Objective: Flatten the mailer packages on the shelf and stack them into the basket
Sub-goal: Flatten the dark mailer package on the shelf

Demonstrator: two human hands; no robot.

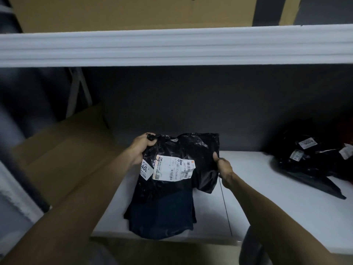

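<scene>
One shiny black plastic mailer bag (168, 197) lies long-ways on the white shelf (257, 178), pointing from the front edge to the back wall. It has two white paper labels (174, 168). The left hand (140, 150) grips its far left corner. The right hand (224, 169) pinches its right edge. A pile of black bags (313, 163) sits well apart on the right; I cannot count them.

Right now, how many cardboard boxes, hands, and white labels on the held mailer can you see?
Cardboard boxes: 2, the upper box and the left box
Hands: 2, left hand and right hand
White labels on the black mailer: 2, shipping label and small sticker
Total: 6
</scene>
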